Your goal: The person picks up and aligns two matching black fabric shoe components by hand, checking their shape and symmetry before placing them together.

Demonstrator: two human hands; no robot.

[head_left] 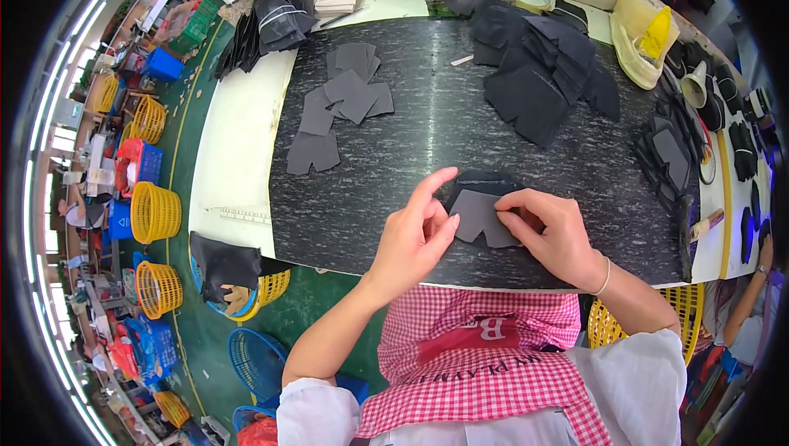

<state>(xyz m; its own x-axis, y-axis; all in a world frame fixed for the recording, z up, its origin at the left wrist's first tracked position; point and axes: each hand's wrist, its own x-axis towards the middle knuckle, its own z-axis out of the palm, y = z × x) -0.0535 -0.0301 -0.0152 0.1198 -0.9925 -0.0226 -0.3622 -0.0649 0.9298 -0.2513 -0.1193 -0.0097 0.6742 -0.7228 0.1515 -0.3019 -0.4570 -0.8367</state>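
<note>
A small grey notched piece of sheet material [475, 214] lies over a black piece [486, 183] near the front edge of the dark tabletop. My right hand [552, 231] pinches the grey piece at its upper right edge between thumb and fingers. Beside its left edge is my left hand [411, 236], the index finger stretched out and apart from the thumb. The left thumb tip is close to the grey edge; I cannot tell if it touches. More loose grey pieces [349, 94] lie spread at the left of the tabletop.
A heap of black cut pieces [534, 60] lies at the back right. Bundled black pieces [283, 20] sit at the back left. At the right are a stack of dark pieces [670, 154], a wooden-handled tool [705, 224] and a cream container [639, 43] with something yellow inside.
</note>
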